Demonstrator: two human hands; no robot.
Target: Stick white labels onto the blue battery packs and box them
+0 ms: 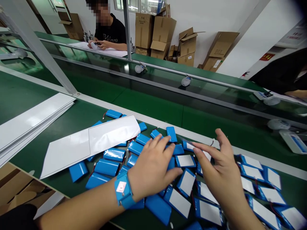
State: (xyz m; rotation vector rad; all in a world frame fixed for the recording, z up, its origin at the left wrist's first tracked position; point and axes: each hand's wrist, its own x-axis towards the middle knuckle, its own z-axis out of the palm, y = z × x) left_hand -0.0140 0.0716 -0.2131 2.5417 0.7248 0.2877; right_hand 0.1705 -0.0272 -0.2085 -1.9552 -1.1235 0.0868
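Many blue battery packs with thin wires lie across the green bench; those on the right, such as one pack, carry white pads, while those on the left, like another pack, show plain blue tops. My left hand, with a blue wrist band, is spread over the plain packs in the middle, fingers apart. Raised to its right, my right hand pinches a thin piece between thumb and forefinger; its exact shape is hard to make out. A large white sheet covers some packs at the left.
White sheets are stacked at the far left by a slanted metal post. Beyond the bench's pale edge runs a green conveyor. Across it a person handles a small item; another person's arm shows at right. Cardboard boxes stand behind.
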